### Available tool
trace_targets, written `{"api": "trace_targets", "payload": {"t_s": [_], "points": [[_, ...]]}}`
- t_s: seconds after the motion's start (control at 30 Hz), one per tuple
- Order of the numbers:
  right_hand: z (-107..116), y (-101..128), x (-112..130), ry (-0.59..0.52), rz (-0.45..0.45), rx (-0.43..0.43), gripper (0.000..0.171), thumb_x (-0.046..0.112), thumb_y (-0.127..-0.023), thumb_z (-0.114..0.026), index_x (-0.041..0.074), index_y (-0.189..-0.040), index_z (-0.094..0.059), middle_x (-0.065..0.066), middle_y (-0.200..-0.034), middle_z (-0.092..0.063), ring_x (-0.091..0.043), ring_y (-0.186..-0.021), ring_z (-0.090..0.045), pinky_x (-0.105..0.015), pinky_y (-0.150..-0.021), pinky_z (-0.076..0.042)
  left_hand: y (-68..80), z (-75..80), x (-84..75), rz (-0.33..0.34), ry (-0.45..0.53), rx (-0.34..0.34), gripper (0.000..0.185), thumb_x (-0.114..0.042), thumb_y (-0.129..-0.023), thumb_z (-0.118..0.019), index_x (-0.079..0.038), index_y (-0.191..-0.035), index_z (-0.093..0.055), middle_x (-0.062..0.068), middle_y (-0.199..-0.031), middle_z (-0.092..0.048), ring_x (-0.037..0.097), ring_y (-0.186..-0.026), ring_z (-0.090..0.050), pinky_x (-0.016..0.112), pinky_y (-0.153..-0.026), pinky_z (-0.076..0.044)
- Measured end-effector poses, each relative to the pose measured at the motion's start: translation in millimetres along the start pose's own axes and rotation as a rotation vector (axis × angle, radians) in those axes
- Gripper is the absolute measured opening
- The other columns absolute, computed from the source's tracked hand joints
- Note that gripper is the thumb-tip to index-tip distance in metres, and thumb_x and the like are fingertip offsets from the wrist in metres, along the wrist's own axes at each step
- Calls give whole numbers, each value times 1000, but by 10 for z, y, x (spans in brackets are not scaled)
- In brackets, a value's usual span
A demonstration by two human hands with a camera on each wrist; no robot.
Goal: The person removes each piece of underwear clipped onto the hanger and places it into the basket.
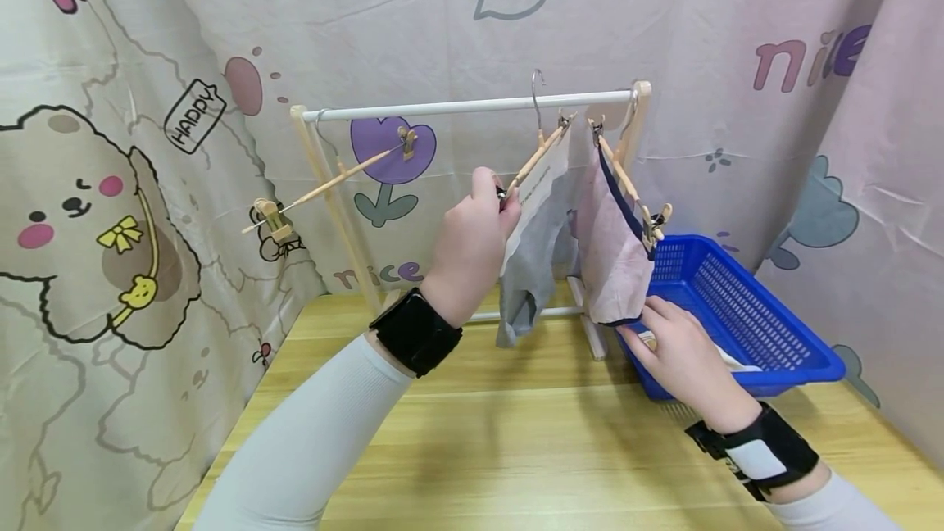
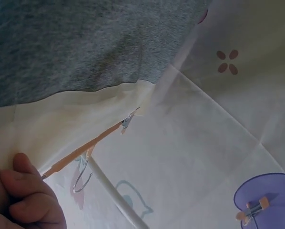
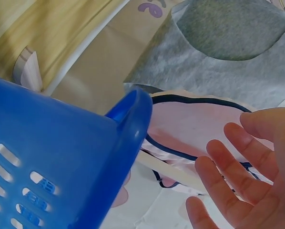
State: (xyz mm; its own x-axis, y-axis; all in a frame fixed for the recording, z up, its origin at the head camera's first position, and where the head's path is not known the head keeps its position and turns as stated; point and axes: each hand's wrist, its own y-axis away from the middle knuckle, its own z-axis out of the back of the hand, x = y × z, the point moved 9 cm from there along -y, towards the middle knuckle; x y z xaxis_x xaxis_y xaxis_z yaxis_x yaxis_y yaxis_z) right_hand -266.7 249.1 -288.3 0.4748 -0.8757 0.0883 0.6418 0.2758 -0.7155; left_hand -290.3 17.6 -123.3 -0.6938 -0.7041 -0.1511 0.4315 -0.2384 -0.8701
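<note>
The left hand [image 1: 472,248] is raised, its fingers [image 2: 25,188] curled and pinching the near clip end of a wooden hanger [image 1: 533,162]; the wrist view shows thumb and fingertips closed on the pale waistband right at the hanger's bar. From that pinch a grey garment [image 1: 534,256] hangs straight down, its cream band up at the fingers and its lower hem loose above the table. The hanger slopes up and away from the fingers to its metal hook, which sits over the white rail [image 1: 472,107] of a small wooden drying rack [image 1: 324,187].

The right hand [image 1: 682,351] is low and to the right, fingers [image 3: 238,162] straight and spread, gripping nothing; the fingertips are at the bottom hem of a pink garment [image 1: 612,260] with dark trim, though whether they actually touch it I cannot tell. That garment hangs from a second hanger [image 1: 627,183] just right of the first, on the same rail. Directly beside the right hand's palm is the near rim of a blue plastic basket [image 1: 745,318], with something white lying inside it.

Well to the left of the left hand, a third hanger [image 1: 332,183] with clips hangs bare from the rail. Everything stands on a wooden table [image 1: 516,449], before a cartoon-print curtain [image 1: 111,187].
</note>
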Motion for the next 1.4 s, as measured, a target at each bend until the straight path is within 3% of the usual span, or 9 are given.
{"api": "trace_targets", "payload": {"t_s": [0.27,0.6,0.8,1.1,1.4], "points": [[-9,3,15,-2,-2,-2,30,9,-84,-83,-3,-108,-71,-19,-101,-71,-38,-91,-69,-57,-76,-56,70,164,-8,2,-3,-53,16,-12,-106,-56,2,-100,-50,11,-63,-59,20,-47,-57,31,-41,-42],[-23,15,13,-2,-5,-2,28,9,-84,-84,-2,-106,-72,-17,-100,-71,-36,-89,-69,-55,-75,-57,249,261,-30,29,-20,-108,16,-12,-104,-59,0,-98,-51,9,-65,-57,20,-50,-59,32,-44,-46],[-22,21,6,-13,-4,-5,30,9,-84,-84,-1,-109,-72,-17,-100,-71,-35,-88,-69,-54,-75,-57,347,307,-20,46,23,-121,15,-10,-102,-60,1,-98,-51,10,-66,-57,21,-53,-61,32,-46,-47],[-30,24,5,-10,-20,8,26,10,-85,-83,-2,-106,-72,-17,-100,-71,-35,-88,-69,-54,-76,-57,564,393,11,80,37,-170,16,-9,-100,-62,1,-97,-50,10,-65,-57,21,-51,-60,32,-44,-47],[-20,27,3,-10,-22,11,27,10,-86,-83,-2,-107,-72,-17,-100,-71,-36,-90,-69,-55,-76,-56,826,414,38,109,40,-171,15,-7,-98,-63,1,-99,-51,11,-67,-59,19,-49,-58,32,-45,-48]]}}
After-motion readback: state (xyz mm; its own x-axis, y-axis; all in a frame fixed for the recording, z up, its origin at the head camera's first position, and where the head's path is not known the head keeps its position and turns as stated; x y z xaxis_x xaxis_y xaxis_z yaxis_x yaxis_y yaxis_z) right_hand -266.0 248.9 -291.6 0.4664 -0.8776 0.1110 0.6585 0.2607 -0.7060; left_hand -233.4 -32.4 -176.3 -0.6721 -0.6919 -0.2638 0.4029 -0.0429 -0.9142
